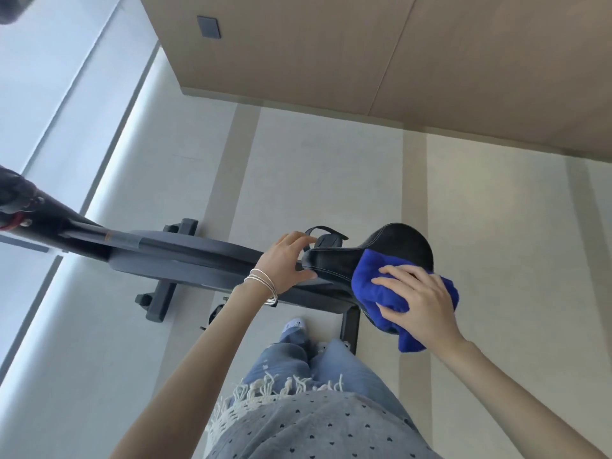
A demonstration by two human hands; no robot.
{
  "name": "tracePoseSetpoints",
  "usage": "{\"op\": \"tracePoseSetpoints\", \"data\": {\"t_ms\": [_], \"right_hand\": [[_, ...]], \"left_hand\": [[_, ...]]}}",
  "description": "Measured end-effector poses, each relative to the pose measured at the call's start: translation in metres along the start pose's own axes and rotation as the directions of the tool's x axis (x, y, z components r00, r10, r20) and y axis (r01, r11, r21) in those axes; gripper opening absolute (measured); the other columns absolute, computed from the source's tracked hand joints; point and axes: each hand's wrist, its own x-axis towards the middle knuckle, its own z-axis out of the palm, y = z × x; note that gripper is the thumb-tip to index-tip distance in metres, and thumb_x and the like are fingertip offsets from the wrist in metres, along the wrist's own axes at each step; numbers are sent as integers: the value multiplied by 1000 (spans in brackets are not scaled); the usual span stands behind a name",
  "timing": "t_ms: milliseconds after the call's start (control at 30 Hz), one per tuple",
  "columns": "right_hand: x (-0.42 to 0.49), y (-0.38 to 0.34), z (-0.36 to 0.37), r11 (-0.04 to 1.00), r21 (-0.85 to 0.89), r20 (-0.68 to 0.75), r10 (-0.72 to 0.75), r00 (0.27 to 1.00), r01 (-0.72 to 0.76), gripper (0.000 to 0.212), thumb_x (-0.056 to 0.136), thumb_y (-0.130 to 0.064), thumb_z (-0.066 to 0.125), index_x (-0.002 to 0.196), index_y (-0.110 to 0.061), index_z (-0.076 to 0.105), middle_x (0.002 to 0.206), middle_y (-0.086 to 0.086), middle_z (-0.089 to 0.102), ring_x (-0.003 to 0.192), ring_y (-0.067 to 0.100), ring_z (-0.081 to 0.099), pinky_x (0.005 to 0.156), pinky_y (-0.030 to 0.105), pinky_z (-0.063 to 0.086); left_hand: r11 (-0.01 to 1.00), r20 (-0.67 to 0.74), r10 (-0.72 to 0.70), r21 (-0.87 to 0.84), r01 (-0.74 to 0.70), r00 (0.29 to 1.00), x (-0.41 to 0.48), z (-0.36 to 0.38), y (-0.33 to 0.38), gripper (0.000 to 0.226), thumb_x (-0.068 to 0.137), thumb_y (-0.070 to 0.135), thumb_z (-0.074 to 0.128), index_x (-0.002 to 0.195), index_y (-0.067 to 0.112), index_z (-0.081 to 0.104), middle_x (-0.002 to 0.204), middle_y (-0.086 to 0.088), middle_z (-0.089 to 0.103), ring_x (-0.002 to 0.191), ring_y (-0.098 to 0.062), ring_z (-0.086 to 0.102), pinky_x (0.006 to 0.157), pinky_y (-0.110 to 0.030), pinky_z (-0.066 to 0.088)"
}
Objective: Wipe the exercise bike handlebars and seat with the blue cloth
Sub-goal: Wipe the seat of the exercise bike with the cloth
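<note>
The black bike seat (394, 245) sits right of centre, its narrow nose pointing left. My left hand (286, 260), with thin bracelets at the wrist, grips the seat's nose between thumb and fingers. A bright blue cloth (371, 283) lies bunched over the near side of the seat. My right hand (417, 294) presses on the cloth, fingers spread over it. The handlebars (15, 202) show only as a dark blurred part at the far left edge.
The bike's dark frame (172, 253) runs from left to the seat, with base feet (159, 301) on the pale floor. A pedal with strap (326, 235) sits behind the seat nose. My legs in jeans (314, 359) stand close to the bike. A wooden wall panel (364, 54) is behind.
</note>
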Motion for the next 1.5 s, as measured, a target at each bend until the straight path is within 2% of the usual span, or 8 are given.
{"op": "tracePoseSetpoints", "data": {"t_ms": [300,500,600,800,900,1167,1367,1500], "right_hand": [[36,-25,14,980,17,-55,200,978,-199,32,66,-27,78,96,-27,71,106,-7,66,99,23,60,75,39,45],[-15,-14,9,995,-97,-53,12,999,-17,37,64,-27,75,100,-27,69,109,-6,66,99,21,61,75,36,46],[1,-8,6,996,-67,-65,57,996,-61,33,65,-28,74,98,-27,69,106,-7,66,99,21,60,75,36,45],[83,-6,13,927,-60,8,370,929,-369,29,83,-41,62,109,-29,65,114,-9,61,108,20,51,84,39,36],[56,-12,13,947,-50,-84,314,946,-318,28,81,-36,65,107,-25,66,112,-6,65,106,22,57,82,41,42],[52,5,11,982,74,-123,182,975,-174,24,71,-15,74,95,-16,70,102,0,69,98,24,62,84,35,45],[119,38,5,851,153,139,484,864,-502,16,80,-28,63,93,-19,67,94,0,66,87,26,59,67,31,41],[89,32,4,752,269,-61,637,768,-602,22,81,-27,64,102,-20,67,107,-2,67,95,24,61,69,31,45]], "left_hand": [[973,22,67,219,-70,998,6,12,15,63,76,41,69,130,18,46,129,1,52,117,-20,50,91,-35,46],[898,-14,178,411,-156,984,3,15,16,65,77,46,66,131,15,49,119,-3,61,105,-26,60,98,-36,43],[880,-27,184,449,-153,982,2,16,18,65,78,47,65,132,15,49,117,-4,62,102,-27,61,99,-38,42],[820,45,98,563,-106,994,2,16,30,66,82,57,54,133,17,41,123,-1,55,115,-24,51,116,-47,17],[795,58,77,599,-96,995,1,18,35,66,84,56,50,134,16,37,124,0,52,119,-23,47,118,-48,10],[840,96,62,533,-104,993,9,15,40,58,85,51,53,127,14,38,121,-3,51,109,-23,50,96,-32,39],[852,152,34,513,-108,988,16,8,43,57,82,53,58,122,15,42,119,-2,52,109,-22,50,84,-34,48],[859,149,37,501,-107,988,16,10,41,59,82,52,59,125,16,42,123,-1,53,112,-21,50,83,-33,48]]}}
